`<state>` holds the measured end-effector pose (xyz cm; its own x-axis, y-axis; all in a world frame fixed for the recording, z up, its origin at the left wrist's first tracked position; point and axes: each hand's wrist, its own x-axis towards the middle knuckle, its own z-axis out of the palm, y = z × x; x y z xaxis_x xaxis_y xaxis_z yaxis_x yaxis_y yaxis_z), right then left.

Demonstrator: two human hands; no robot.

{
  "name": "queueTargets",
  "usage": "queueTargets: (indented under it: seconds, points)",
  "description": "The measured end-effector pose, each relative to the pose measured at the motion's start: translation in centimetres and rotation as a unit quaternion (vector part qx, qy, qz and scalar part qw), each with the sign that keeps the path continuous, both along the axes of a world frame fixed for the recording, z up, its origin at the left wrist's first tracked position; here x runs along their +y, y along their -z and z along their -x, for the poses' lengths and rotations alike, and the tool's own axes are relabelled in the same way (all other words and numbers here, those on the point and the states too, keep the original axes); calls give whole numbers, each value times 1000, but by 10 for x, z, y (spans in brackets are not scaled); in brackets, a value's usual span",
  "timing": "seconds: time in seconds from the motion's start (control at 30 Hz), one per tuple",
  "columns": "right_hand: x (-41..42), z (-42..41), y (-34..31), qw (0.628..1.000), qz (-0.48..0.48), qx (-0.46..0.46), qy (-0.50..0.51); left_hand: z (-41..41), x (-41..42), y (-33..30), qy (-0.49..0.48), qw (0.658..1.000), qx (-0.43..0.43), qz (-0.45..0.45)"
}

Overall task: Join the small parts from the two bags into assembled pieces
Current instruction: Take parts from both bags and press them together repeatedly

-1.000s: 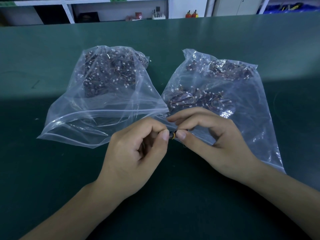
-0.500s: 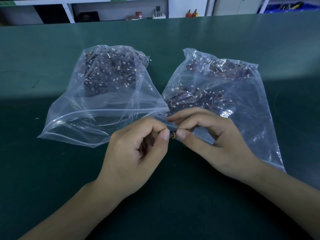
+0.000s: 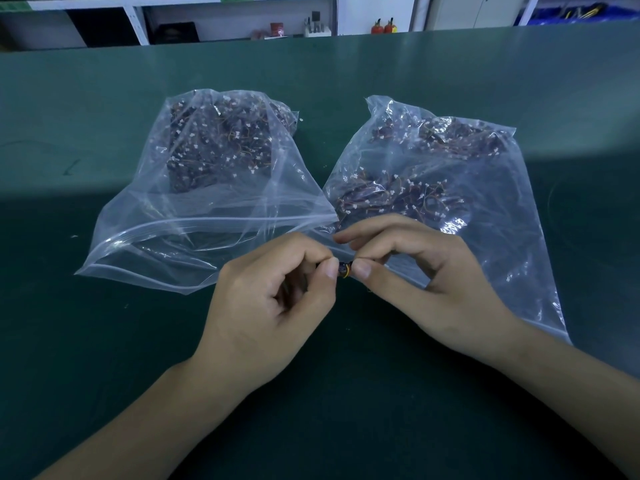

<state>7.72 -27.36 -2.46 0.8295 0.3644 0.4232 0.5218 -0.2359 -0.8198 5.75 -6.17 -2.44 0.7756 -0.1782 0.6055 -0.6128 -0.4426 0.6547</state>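
1. Two hands meet at the centre of the head view: the left hand [image 3: 270, 306] and the right hand [image 3: 429, 282], both with fingers curled, pinch one small dark part [image 3: 344, 270] between thumb tips and forefingers, just above the green table [image 3: 104, 358].
2. Behind the left hand, at centre left, lies the left bag [image 3: 194, 230], clear plastic holding dark wired parts.
3. At centre right, the right bag [image 3: 485, 188] lies under the right hand, likewise filled.
4. Along the frame's top edge runs white shelving [image 3: 239, 15].
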Motion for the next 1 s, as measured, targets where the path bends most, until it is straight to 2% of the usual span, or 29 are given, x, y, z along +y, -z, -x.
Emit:
queueTargets:
  seconds: [0.43, 0.6, 0.73, 0.8, 0.93, 1.0]
  points:
    - [-1, -1, 2, 1000, 23, -5, 10, -2, 4, 3, -5, 1000, -10, -15]
    - [-3, -5, 0, 990, 111, -60, 59, -9, 13, 2, -46, 997, -43, -42]
    - [-4, -7, 4, 985, 147, -62, 69, -13, 18, 2, -62, 994, -68, -61]
    - [-6, -9, 5, 981, 160, -69, 80, -15, 18, 2, -64, 994, -72, -59]
    - [-10, -14, 7, 954, 259, -95, 117, -16, 19, 4, -47, 994, -70, -63]
    - [-12, -18, 7, 948, 264, -114, 137, -16, 20, 6, -34, 995, -67, -68]
